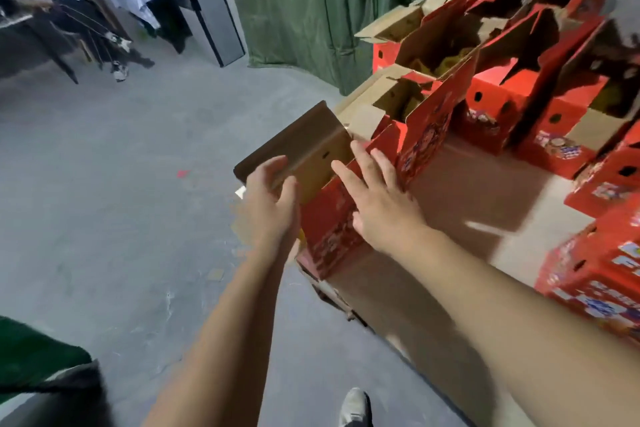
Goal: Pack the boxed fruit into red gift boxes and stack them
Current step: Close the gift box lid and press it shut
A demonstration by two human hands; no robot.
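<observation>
A red gift box (334, 236) stands at the near left corner of a cardboard-covered platform (460, 198). Its brown lid flap (294, 146) sticks out to the left. My left hand (272, 208) grips the near edge of that flap, thumb over the top. My right hand (377, 198) lies flat with straight fingers on the box's red side panel. Several more red gift boxes (498, 104) stand open behind it, with yellow packing showing inside two of them. What this box holds is hidden.
More red boxes (595, 274) sit at the platform's right edge. A green curtain (311, 3) hangs behind. Grey concrete floor (114, 201) spreads to the left. A seated person (62, 10) and a grey cabinet (211, 7) are far left. My shoe (353, 406) is below.
</observation>
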